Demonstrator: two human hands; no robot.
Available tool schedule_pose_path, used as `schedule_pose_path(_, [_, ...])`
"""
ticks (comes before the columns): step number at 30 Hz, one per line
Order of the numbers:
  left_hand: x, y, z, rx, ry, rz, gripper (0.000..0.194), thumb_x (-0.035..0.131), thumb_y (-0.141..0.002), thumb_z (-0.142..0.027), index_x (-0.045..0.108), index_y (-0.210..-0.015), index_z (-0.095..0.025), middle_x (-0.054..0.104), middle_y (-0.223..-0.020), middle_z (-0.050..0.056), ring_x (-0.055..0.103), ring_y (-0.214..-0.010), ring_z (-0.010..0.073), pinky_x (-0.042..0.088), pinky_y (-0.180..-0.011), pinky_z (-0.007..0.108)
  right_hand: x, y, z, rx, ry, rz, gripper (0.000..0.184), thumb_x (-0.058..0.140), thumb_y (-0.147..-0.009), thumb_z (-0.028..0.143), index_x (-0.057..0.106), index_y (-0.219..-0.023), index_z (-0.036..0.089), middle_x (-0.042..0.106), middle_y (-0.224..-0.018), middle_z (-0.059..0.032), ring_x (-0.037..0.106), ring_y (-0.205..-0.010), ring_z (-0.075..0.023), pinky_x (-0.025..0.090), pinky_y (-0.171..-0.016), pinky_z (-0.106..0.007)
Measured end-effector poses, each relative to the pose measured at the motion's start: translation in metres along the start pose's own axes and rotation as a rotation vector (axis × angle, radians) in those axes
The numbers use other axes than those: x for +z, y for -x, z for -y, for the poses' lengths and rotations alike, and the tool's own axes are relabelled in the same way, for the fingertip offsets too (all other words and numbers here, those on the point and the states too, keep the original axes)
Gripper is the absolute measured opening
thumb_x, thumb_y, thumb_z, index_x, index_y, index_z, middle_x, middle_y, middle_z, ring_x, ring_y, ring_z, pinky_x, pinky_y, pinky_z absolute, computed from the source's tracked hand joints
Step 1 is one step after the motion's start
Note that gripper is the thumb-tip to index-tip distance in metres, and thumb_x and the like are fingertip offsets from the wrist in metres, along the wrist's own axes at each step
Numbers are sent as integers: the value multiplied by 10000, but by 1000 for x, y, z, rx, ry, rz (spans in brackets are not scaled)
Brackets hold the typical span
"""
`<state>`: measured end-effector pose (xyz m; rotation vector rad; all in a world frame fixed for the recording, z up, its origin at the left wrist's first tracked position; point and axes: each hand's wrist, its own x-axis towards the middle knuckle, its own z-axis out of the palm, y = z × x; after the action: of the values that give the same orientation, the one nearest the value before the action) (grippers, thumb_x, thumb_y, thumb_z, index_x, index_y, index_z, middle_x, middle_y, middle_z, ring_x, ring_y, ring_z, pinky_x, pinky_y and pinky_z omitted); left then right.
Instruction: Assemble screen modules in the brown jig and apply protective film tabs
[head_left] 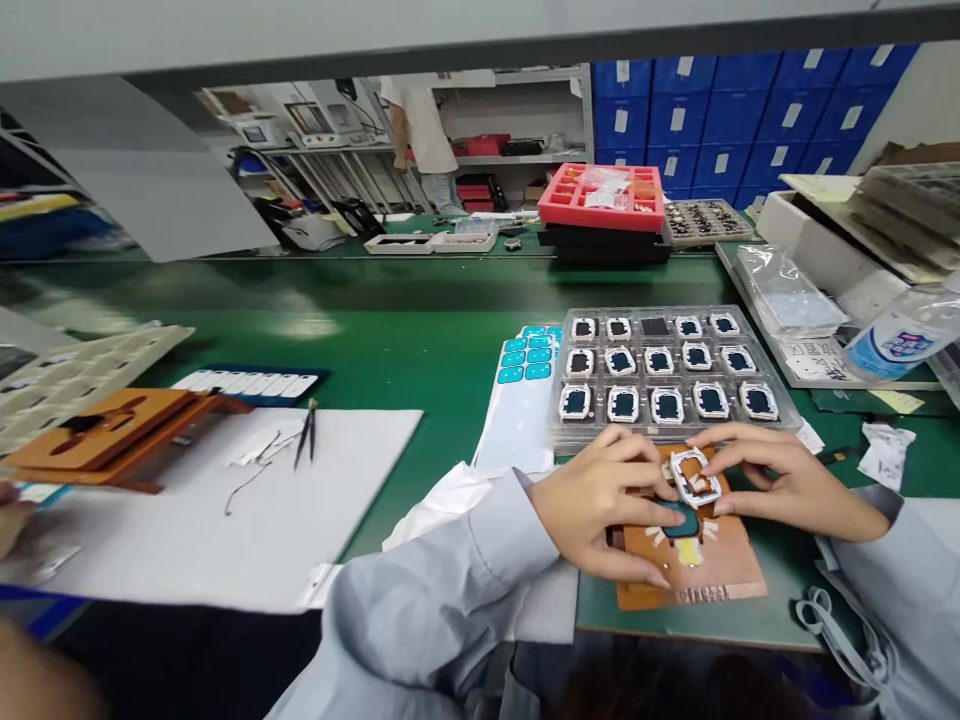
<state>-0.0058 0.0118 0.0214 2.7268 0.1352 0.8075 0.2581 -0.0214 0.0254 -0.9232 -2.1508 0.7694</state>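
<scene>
A brown fixture board (724, 570) lies on the bench in front of me, with printed marks along its near edge. Between the fingers and thumb of my right hand (787, 480) is a small white square frame (711, 490), tilted over the board's far part. My left hand (611, 505) reaches across the board's left side; its forefinger presses on a dark teal panel (677, 522) there, and its other fingers bend close to the frame's left edge. Pale tabs and a yellow piece (688, 551) show beside the panel. My left fingers partly hide the panel.
Just beyond my hands, a clear tray (559, 430) holds rows of similar white frames. Blue-printed sheets (517, 425) lie left of it, a bottle (904, 335) stands right. Tweezers (305, 435) and an orange fixture (112, 425) are further left, near another person's hand (11, 520).
</scene>
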Motion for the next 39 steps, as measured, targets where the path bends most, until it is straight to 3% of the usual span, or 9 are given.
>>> schedule_pose_path(4, [-1,0,-2,57,-24,-7,367,679,-817,-490,678,-1048,-205,738,-985,62,587,-973,243,377,-852,417,2,1,3,-68,48,-11,231,750,-839,380,711,-1012,231,662,-1110,-83,526,-518,-77,436,-414,-213])
schedule_pose_path(8, [-2,1,-4,41,-55,16,371,666,-821,-503,669,-1047,-210,737,-967,58,598,-973,241,372,-853,424,0,2,8,-114,127,10,245,719,-861,348,712,-1075,230,675,-1145,-101,689,-811,-181,594,-694,-296])
schedule_pose_path(12, [-2,0,-4,54,-64,-3,370,644,-833,-510,668,-1033,-199,742,-945,56,600,-957,242,366,-845,426,3,5,12,-145,201,-60,223,707,-855,285,711,-1072,230,693,-1151,-97,709,-965,-222,598,-855,-331])
schedule_pose_path(19, [-4,0,-8,73,-175,-68,373,673,-823,-528,662,-963,-183,728,-881,39,596,-906,219,376,-803,403,10,9,18,-228,296,-146,300,658,-845,207,684,-1142,244,711,-1170,-100,720,-997,-233,608,-851,-313])
schedule_pose_path(26, [-5,-3,-11,-86,-355,-255,506,662,-795,-647,669,-946,-164,729,-838,52,571,-818,203,396,-729,357,17,12,24,-271,377,-107,310,653,-836,217,660,-1144,255,714,-1187,-96,745,-898,-212,611,-674,-267])
schedule_pose_path(33, [-2,-3,-15,-154,-335,-238,608,717,-699,-694,677,-949,-141,733,-883,58,568,-820,215,383,-722,365,20,10,26,-278,376,-71,231,622,-877,230,650,-1106,222,705,-1211,-116,747,-763,-167,569,-586,-252])
schedule_pose_path(39, [-1,-4,-16,-173,-341,-191,567,688,-753,-650,675,-987,-134,730,-914,72,573,-821,211,363,-707,363,18,12,25,-246,342,-54,295,646,-881,267,634,-1173,226,690,-1241,-115,746,-899,-202,595,-676,-265])
